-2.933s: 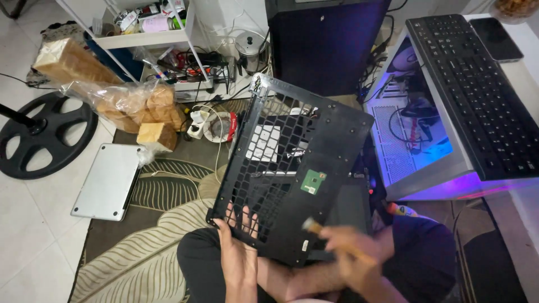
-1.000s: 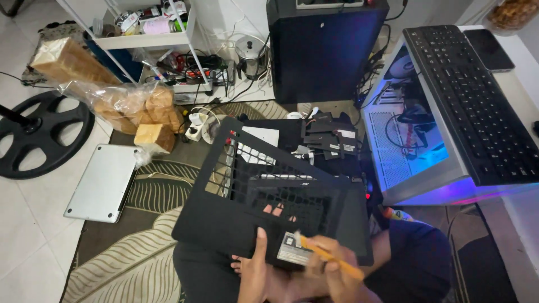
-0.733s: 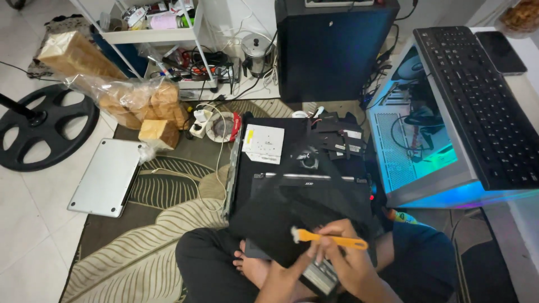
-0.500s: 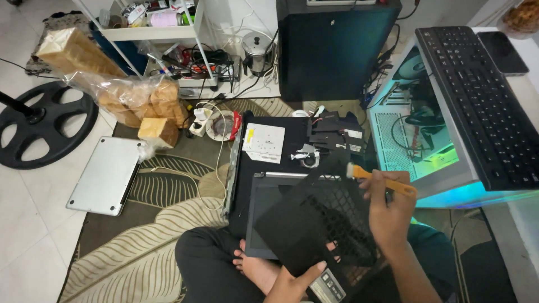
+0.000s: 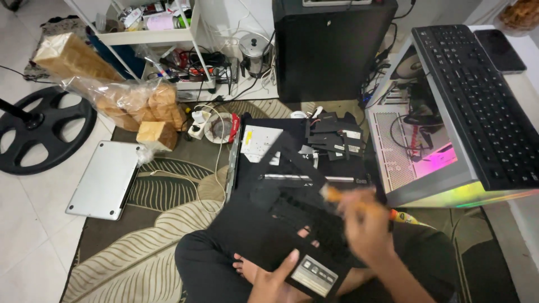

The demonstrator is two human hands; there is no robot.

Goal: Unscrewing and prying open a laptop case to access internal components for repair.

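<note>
Left hand (image 5: pixel 275 280) grasps the black laptop base cover (image 5: pixel 292 224) at its near edge. Right hand (image 5: pixel 368 224), blurred, is clenched around an orange-handled screwdriver (image 5: pixel 337 196) above the cover.

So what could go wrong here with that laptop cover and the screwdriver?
The left hand grips the black laptop cover by one corner only, so it might slip. The blurred right hand swings an orange-handled screwdriver close above it and could scratch it. Loose parts on the open laptop base could get knocked.
</note>
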